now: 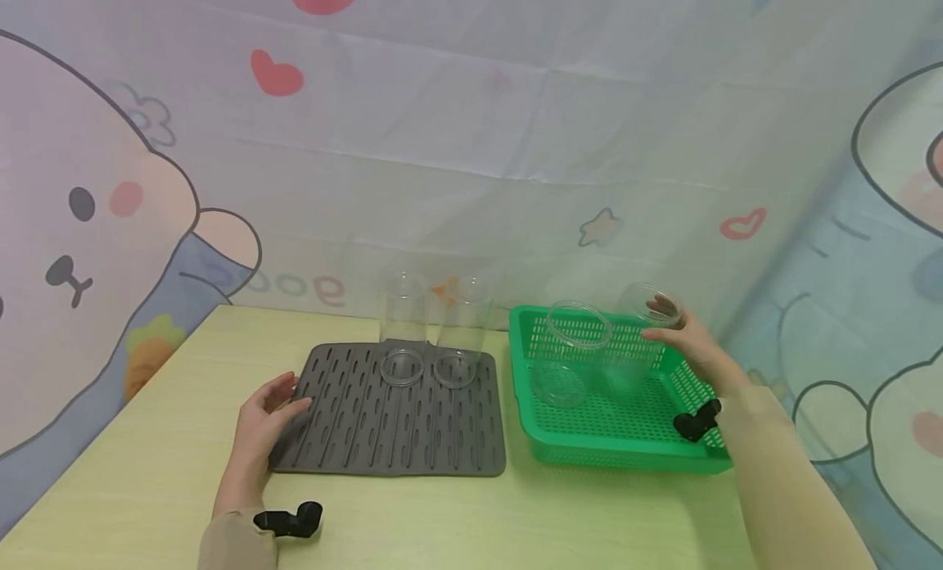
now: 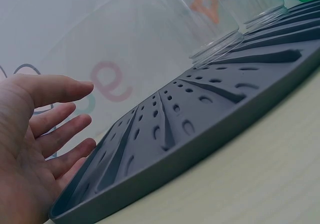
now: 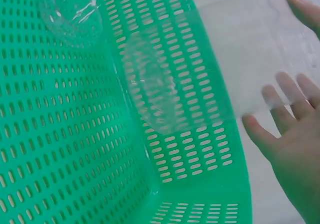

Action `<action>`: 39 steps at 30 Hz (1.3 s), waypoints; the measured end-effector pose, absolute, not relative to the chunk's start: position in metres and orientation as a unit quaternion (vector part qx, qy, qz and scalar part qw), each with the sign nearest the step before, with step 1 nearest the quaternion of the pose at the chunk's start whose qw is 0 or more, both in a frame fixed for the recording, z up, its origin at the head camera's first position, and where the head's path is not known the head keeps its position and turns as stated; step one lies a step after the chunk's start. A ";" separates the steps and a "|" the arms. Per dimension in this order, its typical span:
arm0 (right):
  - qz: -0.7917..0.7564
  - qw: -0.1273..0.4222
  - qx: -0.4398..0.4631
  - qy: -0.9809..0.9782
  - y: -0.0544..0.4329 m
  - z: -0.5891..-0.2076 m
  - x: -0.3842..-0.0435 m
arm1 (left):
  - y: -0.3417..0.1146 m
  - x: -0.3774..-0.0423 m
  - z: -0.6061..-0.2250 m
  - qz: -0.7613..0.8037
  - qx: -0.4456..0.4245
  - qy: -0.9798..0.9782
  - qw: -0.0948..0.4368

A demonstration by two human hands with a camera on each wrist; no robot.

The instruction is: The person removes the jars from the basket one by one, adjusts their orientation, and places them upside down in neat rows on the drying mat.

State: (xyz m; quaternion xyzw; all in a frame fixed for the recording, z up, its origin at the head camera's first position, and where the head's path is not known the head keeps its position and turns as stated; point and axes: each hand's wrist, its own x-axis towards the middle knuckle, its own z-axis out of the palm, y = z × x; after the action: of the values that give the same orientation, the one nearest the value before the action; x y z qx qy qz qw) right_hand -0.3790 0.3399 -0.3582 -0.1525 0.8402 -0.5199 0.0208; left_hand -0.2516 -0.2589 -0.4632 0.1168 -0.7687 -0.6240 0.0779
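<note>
My right hand (image 1: 688, 341) grips a clear plastic cup (image 3: 240, 64) near its rim, thumb on one side and fingers on the other. The cup's base hangs within the green basket (image 1: 626, 455); whether it touches the basket cannot be told. Another clear cup (image 1: 560, 382) stands in the basket, to the left of the held one. Two more clear cups (image 1: 403, 332) (image 1: 460, 341) are upside down at the back of the grey drying mat (image 1: 390, 439). At the mat's left edge my left hand (image 1: 265, 414) has its fingers loosely bent, holding nothing.
A pale wooden table (image 1: 589, 521) carries the mat and, to its right, the basket. Behind the table hangs a printed curtain (image 1: 457, 144) with cartoon figures. Black wrist cameras (image 1: 291, 521) sit on both sleeves.
</note>
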 end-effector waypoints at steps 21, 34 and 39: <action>-0.626 -0.265 -0.062 0.730 0.295 -0.310 -0.366 | -0.258 -0.252 -0.462 -0.626 0.112 -0.768 0.080; -0.523 -0.410 -0.038 0.746 0.248 -0.284 -0.347 | -0.256 -0.250 -0.454 -0.614 0.081 -0.778 0.100; -0.471 -0.471 -0.078 0.742 0.229 -0.284 -0.342 | -0.253 -0.248 -0.445 -0.611 0.044 -0.782 0.113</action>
State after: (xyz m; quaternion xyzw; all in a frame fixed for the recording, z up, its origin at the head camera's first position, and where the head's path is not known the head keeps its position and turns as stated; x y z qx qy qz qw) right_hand -0.3420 0.2287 -0.2845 -0.0777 0.7419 -0.4712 -0.4708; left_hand -0.2478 -0.2534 -0.4448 0.0439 -0.7821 -0.6112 0.1132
